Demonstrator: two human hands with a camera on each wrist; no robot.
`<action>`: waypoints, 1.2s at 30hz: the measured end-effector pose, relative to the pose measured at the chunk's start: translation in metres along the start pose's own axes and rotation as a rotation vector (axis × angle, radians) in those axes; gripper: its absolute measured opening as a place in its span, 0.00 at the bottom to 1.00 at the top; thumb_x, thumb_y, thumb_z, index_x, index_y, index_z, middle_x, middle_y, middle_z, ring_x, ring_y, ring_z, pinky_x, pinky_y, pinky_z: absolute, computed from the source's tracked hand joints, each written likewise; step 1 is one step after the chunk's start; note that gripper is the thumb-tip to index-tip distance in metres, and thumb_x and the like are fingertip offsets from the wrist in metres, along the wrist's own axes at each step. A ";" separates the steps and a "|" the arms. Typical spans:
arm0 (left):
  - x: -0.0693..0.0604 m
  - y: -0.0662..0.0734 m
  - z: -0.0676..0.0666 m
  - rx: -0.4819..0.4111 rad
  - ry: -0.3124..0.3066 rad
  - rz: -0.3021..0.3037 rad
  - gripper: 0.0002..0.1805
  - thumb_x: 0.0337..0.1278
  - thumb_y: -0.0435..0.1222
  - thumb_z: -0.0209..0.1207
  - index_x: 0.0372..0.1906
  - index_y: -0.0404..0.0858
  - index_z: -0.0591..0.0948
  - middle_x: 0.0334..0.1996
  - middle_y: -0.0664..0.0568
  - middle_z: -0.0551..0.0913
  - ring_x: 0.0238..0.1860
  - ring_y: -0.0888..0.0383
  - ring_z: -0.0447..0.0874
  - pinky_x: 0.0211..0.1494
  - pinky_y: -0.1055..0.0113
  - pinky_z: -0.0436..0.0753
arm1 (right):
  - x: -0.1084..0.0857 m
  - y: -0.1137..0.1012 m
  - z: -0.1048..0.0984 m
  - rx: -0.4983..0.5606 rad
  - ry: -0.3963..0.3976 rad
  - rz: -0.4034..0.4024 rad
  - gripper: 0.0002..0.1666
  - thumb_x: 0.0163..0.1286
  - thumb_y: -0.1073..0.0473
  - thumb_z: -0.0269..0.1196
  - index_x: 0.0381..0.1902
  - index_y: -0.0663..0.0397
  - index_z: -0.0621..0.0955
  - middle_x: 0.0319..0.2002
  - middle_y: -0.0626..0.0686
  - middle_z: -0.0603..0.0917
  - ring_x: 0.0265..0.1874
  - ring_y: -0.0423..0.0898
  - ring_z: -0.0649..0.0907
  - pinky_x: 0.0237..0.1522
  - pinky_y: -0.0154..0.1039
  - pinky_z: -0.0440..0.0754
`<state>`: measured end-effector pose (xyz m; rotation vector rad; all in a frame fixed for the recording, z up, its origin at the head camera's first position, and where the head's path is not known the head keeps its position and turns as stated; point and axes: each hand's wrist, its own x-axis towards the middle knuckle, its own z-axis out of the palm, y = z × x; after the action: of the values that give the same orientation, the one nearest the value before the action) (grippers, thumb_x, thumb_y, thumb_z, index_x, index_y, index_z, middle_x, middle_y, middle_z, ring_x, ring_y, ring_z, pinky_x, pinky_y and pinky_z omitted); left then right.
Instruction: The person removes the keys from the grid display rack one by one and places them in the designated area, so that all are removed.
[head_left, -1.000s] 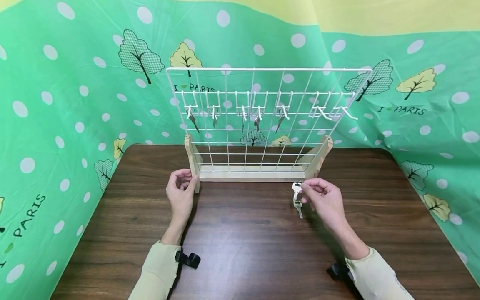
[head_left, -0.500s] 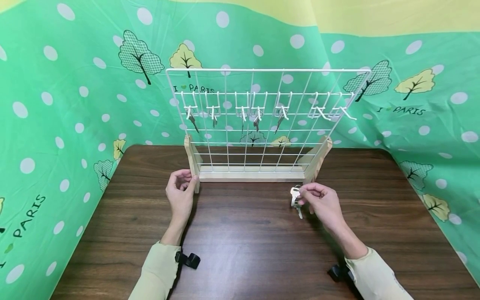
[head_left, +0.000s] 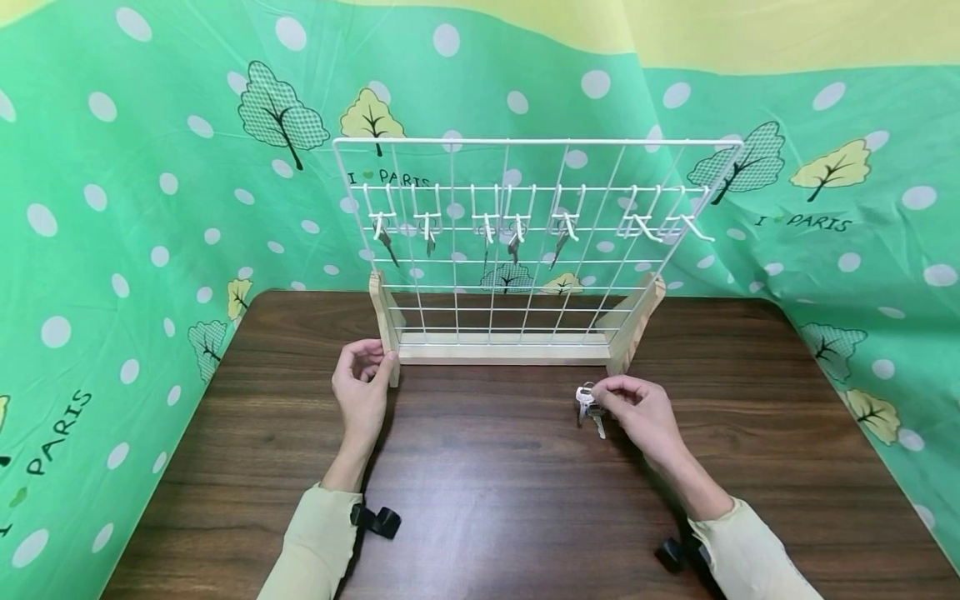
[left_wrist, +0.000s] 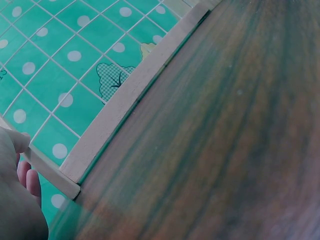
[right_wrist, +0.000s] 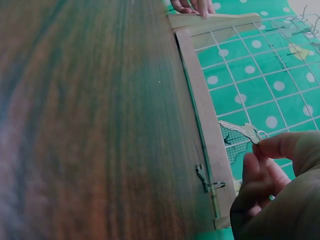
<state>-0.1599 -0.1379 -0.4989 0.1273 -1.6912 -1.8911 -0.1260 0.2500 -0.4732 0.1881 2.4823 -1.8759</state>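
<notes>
A white wire grid rack (head_left: 537,142) on a wooden stand stands at the back of the table. My left hand (head_left: 363,387) grips the stand's left wooden foot (head_left: 393,372), thumb against its edge. My right hand (head_left: 645,417) pinches a silver key (head_left: 584,397) by its head and ring, in front of the stand's right side. The right wrist view shows this held key (right_wrist: 239,128) pointing away from the fingertips. A second key (right_wrist: 201,176) with a ring lies on the table below it, close to the wooden base bar (right_wrist: 205,107).
White double hooks (head_left: 517,225) line the grid. Several carry hanging keys (head_left: 386,242); the two rightmost hooks (head_left: 641,223) show none. Dark wood table (head_left: 480,500) extends in front. A green printed cloth (head_left: 187,208) hangs behind and at both sides.
My right hand has moved slightly left and toward me, bringing its key lower, beside the key on the table. The left hand has stayed on the stand.
</notes>
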 end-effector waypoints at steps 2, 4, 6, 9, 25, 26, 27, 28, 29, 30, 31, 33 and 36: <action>0.002 -0.007 -0.001 0.009 0.003 -0.002 0.15 0.62 0.15 0.69 0.51 0.15 0.80 0.40 0.51 0.84 0.40 0.62 0.83 0.40 0.77 0.81 | 0.000 0.003 0.000 -0.037 0.016 -0.038 0.11 0.75 0.65 0.73 0.46 0.72 0.89 0.28 0.38 0.85 0.27 0.34 0.77 0.28 0.29 0.75; 0.002 -0.013 -0.002 0.015 0.004 0.000 0.15 0.62 0.15 0.69 0.52 0.15 0.80 0.40 0.53 0.84 0.41 0.62 0.83 0.40 0.78 0.81 | -0.001 0.004 0.001 -0.058 0.032 -0.076 0.11 0.74 0.66 0.74 0.46 0.72 0.90 0.31 0.36 0.85 0.29 0.34 0.77 0.31 0.28 0.75; 0.003 -0.015 -0.003 0.013 0.000 0.003 0.15 0.62 0.17 0.70 0.52 0.17 0.81 0.40 0.54 0.85 0.41 0.63 0.83 0.40 0.77 0.81 | -0.001 0.007 0.001 -0.068 0.039 -0.110 0.09 0.73 0.67 0.74 0.45 0.71 0.90 0.33 0.36 0.84 0.30 0.34 0.76 0.32 0.28 0.75; 0.003 -0.015 -0.003 0.014 -0.003 0.002 0.15 0.62 0.17 0.71 0.52 0.17 0.81 0.40 0.54 0.85 0.41 0.63 0.83 0.40 0.77 0.81 | 0.000 0.011 0.002 -0.076 0.041 -0.144 0.07 0.72 0.68 0.75 0.44 0.69 0.92 0.36 0.37 0.85 0.34 0.34 0.77 0.36 0.27 0.75; 0.004 -0.016 -0.005 0.001 -0.007 -0.009 0.15 0.62 0.19 0.72 0.51 0.19 0.82 0.40 0.54 0.86 0.41 0.61 0.85 0.40 0.76 0.82 | -0.001 0.018 0.006 -0.155 0.051 -0.140 0.05 0.69 0.68 0.77 0.40 0.66 0.93 0.32 0.40 0.82 0.31 0.34 0.76 0.33 0.28 0.74; 0.004 -0.016 -0.005 0.002 -0.006 -0.010 0.15 0.62 0.19 0.72 0.51 0.19 0.82 0.40 0.53 0.86 0.41 0.61 0.84 0.40 0.77 0.82 | -0.001 0.018 0.007 -0.161 0.058 -0.144 0.04 0.68 0.68 0.77 0.40 0.66 0.93 0.31 0.40 0.81 0.30 0.34 0.75 0.33 0.28 0.73; 0.004 -0.016 -0.005 0.003 -0.004 -0.012 0.15 0.62 0.18 0.72 0.51 0.19 0.82 0.40 0.53 0.86 0.41 0.62 0.84 0.40 0.77 0.82 | -0.001 0.019 0.007 -0.164 0.063 -0.149 0.04 0.68 0.69 0.77 0.39 0.65 0.93 0.31 0.40 0.80 0.30 0.34 0.75 0.32 0.28 0.73; 0.004 -0.016 -0.005 0.004 -0.003 -0.013 0.15 0.62 0.18 0.72 0.52 0.19 0.82 0.40 0.53 0.86 0.41 0.62 0.84 0.40 0.77 0.82 | -0.001 0.019 0.008 -0.166 0.070 -0.153 0.04 0.68 0.69 0.77 0.39 0.65 0.93 0.31 0.41 0.80 0.30 0.34 0.75 0.32 0.28 0.73; 0.004 -0.016 -0.004 0.008 -0.001 -0.012 0.15 0.62 0.18 0.72 0.52 0.18 0.82 0.40 0.52 0.85 0.41 0.62 0.84 0.40 0.77 0.82 | -0.001 0.019 0.009 -0.171 0.075 -0.156 0.03 0.67 0.69 0.77 0.38 0.64 0.93 0.31 0.41 0.80 0.29 0.34 0.75 0.32 0.27 0.73; 0.004 -0.016 -0.004 0.009 -0.001 -0.011 0.16 0.62 0.17 0.71 0.52 0.18 0.82 0.41 0.52 0.85 0.41 0.62 0.84 0.40 0.77 0.81 | -0.001 0.020 0.010 -0.177 0.082 -0.160 0.03 0.67 0.69 0.77 0.37 0.63 0.93 0.30 0.42 0.80 0.29 0.34 0.75 0.32 0.27 0.73; 0.004 -0.016 -0.004 0.010 -0.001 -0.012 0.16 0.62 0.17 0.71 0.52 0.18 0.81 0.41 0.51 0.85 0.41 0.62 0.83 0.40 0.77 0.81 | -0.001 0.020 0.011 -0.186 0.092 -0.163 0.02 0.66 0.69 0.77 0.36 0.62 0.93 0.30 0.42 0.80 0.29 0.34 0.75 0.32 0.27 0.73; 0.004 -0.016 -0.004 0.010 0.000 -0.013 0.16 0.62 0.16 0.70 0.52 0.16 0.81 0.41 0.51 0.85 0.41 0.62 0.83 0.40 0.77 0.81 | -0.002 0.021 0.012 -0.207 0.108 -0.172 0.02 0.66 0.69 0.77 0.34 0.58 0.93 0.31 0.44 0.81 0.29 0.34 0.75 0.31 0.27 0.72; 0.003 -0.011 -0.003 0.007 -0.001 -0.016 0.15 0.62 0.15 0.69 0.52 0.15 0.80 0.41 0.50 0.85 0.41 0.62 0.83 0.41 0.77 0.81 | -0.001 0.021 0.014 -0.263 0.125 -0.174 0.03 0.66 0.66 0.76 0.32 0.55 0.93 0.32 0.46 0.81 0.29 0.35 0.75 0.32 0.27 0.72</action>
<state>-0.1654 -0.1415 -0.5082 0.1430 -1.7023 -1.8978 -0.1229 0.2418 -0.4971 0.0865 2.8837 -1.6122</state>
